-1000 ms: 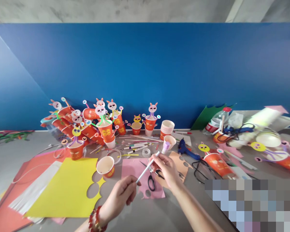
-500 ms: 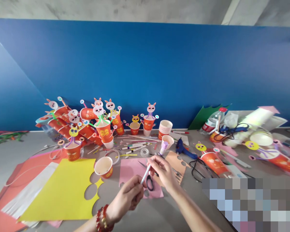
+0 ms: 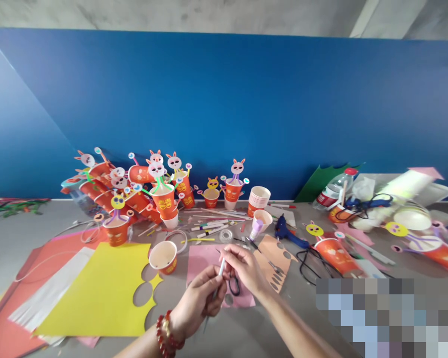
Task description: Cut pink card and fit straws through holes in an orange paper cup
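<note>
A thin white stick [image 3: 222,266], perhaps a straw, is pinched between the fingertips of both hands. My left hand [image 3: 203,293], wearing a red bead bracelet [image 3: 165,333] at the wrist, is closed round its lower part. From above, my right hand [image 3: 242,266] grips the upper end with thumb and fingers. Below my left hand a blurred thin grey length [image 3: 205,324] shows, perhaps the stick's lower end. Beneath the hands lies a pink sheet [image 3: 199,258] with cut-out holes, bearing black-handled scissors [image 3: 234,286] partly hidden by my right hand.
Left are a yellow sheet [image 3: 97,293] with round cut-outs and a paper cup [image 3: 163,257]. Red cups with rabbit faces [image 3: 164,199] crowd the back left. Markers [image 3: 212,228], stacked cups [image 3: 259,199], a blue glue gun [image 3: 287,232] and a bottle [image 3: 332,191] stand farther back.
Both hands have come closer together, so less of the white stick shows between them. The stick stands more upright, and the view has shifted slightly.
</note>
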Demonstrator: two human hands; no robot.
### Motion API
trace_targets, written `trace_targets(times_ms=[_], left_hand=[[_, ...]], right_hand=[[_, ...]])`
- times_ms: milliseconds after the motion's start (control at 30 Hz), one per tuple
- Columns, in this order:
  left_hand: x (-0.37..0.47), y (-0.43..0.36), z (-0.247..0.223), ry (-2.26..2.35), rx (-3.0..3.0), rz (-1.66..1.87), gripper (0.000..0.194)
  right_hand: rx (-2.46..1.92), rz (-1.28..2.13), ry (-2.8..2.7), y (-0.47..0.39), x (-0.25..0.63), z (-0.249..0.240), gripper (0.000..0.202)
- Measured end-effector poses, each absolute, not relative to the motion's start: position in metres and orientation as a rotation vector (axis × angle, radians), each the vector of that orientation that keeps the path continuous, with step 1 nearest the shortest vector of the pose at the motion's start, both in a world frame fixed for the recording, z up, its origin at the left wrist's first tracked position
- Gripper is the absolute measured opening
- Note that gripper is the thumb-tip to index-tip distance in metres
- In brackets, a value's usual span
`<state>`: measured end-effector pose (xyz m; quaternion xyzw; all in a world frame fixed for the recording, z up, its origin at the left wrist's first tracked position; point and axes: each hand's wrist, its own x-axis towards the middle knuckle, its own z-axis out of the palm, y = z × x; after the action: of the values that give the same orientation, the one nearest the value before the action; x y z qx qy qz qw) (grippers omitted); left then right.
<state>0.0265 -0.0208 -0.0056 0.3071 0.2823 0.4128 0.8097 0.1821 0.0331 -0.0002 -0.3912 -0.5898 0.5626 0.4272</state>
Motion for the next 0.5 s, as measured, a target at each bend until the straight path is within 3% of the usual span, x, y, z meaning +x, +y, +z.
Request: trace_targets(times_ms=[500], left_hand=[[0.028,-0.012,-0.023,0.503,0.503,0.925,0.019]], right_hand=[[-1.005,1.366,-1.617,0.038,0.173,-0.005,0.048]])
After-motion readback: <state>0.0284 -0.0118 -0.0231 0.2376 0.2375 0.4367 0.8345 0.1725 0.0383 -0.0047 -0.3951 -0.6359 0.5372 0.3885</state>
